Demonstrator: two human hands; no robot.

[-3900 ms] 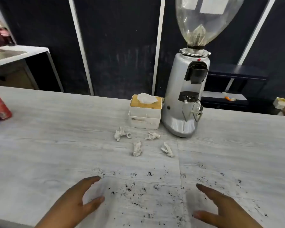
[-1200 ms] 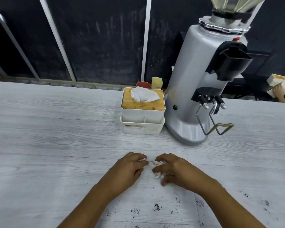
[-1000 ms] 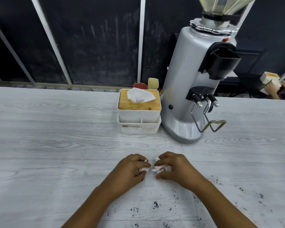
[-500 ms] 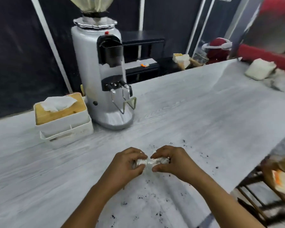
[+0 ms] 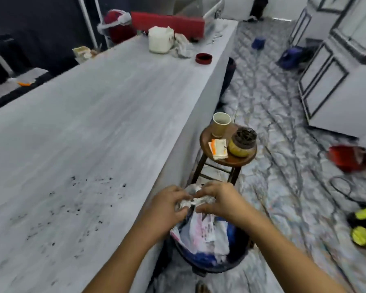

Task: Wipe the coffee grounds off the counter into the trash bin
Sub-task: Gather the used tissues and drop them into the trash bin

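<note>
Both hands, left hand (image 5: 167, 205) and right hand (image 5: 221, 200), pinch crumpled tissues (image 5: 193, 201) together above the trash bin (image 5: 209, 259), just past the counter (image 5: 93, 123) edge. Coffee grounds (image 5: 78, 206) lie scattered on the counter.

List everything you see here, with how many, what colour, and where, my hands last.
counter: one, grey-white wood grain, left
grounds: scattered, black, near end of counter
bin: one, dark blue, full of paper, on the floor beside the counter
tissues: a crumpled wad, white, over the bin
stool: one, brown, beyond the bin
cup: one, tan, on stool
jar: one, yellowish, on stool
dish: one, red, far end of counter
left hand: grips tissues
right hand: grips tissues
</note>
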